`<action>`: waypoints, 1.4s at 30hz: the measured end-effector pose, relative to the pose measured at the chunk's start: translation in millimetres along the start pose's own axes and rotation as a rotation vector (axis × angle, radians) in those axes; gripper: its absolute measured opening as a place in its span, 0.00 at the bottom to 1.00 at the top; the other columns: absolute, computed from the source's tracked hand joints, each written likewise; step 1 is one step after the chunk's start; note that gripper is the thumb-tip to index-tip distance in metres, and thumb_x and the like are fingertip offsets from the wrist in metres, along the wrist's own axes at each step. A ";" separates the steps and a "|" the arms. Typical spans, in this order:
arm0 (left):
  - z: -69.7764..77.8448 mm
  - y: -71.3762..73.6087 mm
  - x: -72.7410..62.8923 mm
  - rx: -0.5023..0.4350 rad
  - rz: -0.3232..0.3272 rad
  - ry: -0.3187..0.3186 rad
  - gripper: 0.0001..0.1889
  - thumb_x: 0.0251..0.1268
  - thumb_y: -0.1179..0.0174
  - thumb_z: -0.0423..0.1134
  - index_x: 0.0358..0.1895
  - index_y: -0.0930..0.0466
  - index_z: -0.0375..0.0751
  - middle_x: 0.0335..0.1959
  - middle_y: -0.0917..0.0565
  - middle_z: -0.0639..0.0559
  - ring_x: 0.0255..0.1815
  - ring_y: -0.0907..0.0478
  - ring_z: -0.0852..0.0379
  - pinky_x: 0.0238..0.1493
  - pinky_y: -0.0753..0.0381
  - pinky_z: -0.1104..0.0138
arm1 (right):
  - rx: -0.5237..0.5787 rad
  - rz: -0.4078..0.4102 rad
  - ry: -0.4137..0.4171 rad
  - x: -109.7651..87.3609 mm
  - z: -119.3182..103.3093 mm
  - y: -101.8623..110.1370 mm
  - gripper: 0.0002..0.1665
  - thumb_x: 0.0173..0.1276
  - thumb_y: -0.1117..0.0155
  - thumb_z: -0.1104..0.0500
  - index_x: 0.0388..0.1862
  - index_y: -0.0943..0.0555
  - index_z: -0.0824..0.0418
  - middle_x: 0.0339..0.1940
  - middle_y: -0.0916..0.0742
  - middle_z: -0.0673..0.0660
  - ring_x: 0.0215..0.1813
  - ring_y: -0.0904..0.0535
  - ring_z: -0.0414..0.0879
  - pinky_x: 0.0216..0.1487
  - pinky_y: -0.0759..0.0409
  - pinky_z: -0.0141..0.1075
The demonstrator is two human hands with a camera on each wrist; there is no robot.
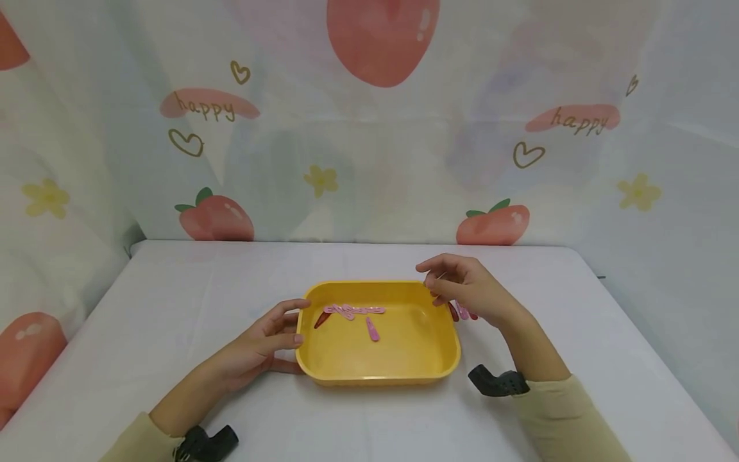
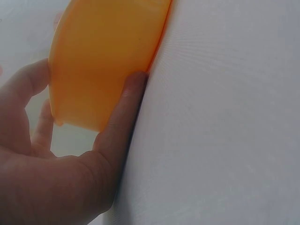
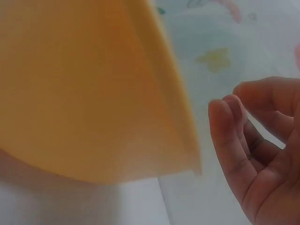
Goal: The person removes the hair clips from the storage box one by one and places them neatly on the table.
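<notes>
A yellow tray (image 1: 381, 366) sits on the table. Inside it, a row of pink snap hair clips (image 1: 360, 310) lies toward the back, a dark red hair clip (image 1: 321, 319) at the row's left end. One pink clip (image 1: 372, 330) rests apart in front. My left hand (image 1: 254, 350) holds the tray's left end, fingertips at the rim and wall, as the left wrist view also shows. Over the tray's back right corner is my right hand (image 1: 464, 285), fingers loosely bent; in the right wrist view nothing shows between the thumb and fingertips.
More red and pink hair clips (image 1: 462, 312) lie on the table just right of the tray, partly hidden by my right hand. A white cloth covers the table (image 1: 369, 423). Behind it hangs a printed curtain (image 1: 381, 160).
</notes>
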State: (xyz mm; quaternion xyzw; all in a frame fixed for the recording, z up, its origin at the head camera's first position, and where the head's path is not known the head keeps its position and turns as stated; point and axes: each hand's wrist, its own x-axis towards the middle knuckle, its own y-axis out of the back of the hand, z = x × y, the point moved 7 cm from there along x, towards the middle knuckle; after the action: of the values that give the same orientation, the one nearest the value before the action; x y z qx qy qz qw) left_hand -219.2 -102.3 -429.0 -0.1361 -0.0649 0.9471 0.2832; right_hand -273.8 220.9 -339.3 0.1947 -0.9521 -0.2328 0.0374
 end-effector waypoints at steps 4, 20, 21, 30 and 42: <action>-0.5 0.2 0.5 -0.002 0.007 0.004 0.32 0.73 0.44 0.34 0.76 0.46 0.49 0.75 0.45 0.35 0.62 0.26 0.42 0.52 0.17 0.43 | 0.026 -0.026 -0.011 2.3 -0.9 -14.4 0.17 0.73 0.38 0.56 0.58 0.21 0.59 0.46 0.19 0.71 0.37 0.16 0.55 0.33 0.14 0.37; -2.7 -1.2 -0.1 -0.006 0.012 0.010 0.32 0.72 0.44 0.34 0.76 0.46 0.49 0.75 0.46 0.34 0.62 0.26 0.42 0.52 0.17 0.43 | 0.148 -0.120 0.033 8.3 1.2 -72.1 0.20 0.72 0.37 0.61 0.60 0.22 0.66 0.42 0.18 0.63 0.42 0.20 0.64 0.41 0.12 0.42; -2.9 -1.1 -0.3 -0.004 0.013 0.011 0.32 0.72 0.44 0.34 0.76 0.46 0.49 0.75 0.46 0.35 0.62 0.26 0.42 0.52 0.17 0.44 | 0.144 -0.132 0.040 8.5 1.1 -76.3 0.20 0.72 0.37 0.61 0.61 0.23 0.66 0.43 0.18 0.64 0.42 0.20 0.64 0.41 0.12 0.42; -1.7 -1.5 -0.3 -0.007 0.020 0.016 0.32 0.73 0.44 0.34 0.75 0.45 0.49 0.75 0.46 0.35 0.62 0.26 0.41 0.51 0.17 0.43 | 0.040 -0.226 0.075 10.1 6.3 -99.7 0.20 0.70 0.39 0.66 0.60 0.22 0.66 0.47 0.14 0.63 0.37 0.17 0.56 0.38 0.13 0.41; -0.5 -0.7 0.8 -0.011 0.014 0.006 0.32 0.73 0.44 0.33 0.76 0.46 0.48 0.75 0.45 0.34 0.62 0.26 0.42 0.51 0.18 0.43 | -0.235 -0.277 0.176 8.0 1.6 -107.9 0.19 0.69 0.34 0.63 0.58 0.18 0.58 0.49 0.11 0.52 0.41 0.17 0.43 0.45 0.18 0.33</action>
State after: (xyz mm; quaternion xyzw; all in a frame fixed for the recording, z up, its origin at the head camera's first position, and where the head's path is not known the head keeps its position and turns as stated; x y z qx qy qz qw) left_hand -219.4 -101.2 -429.6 -0.1410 -0.0682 0.9482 0.2762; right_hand -243.3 130.5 -390.3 0.3378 -0.8756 -0.3273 0.1105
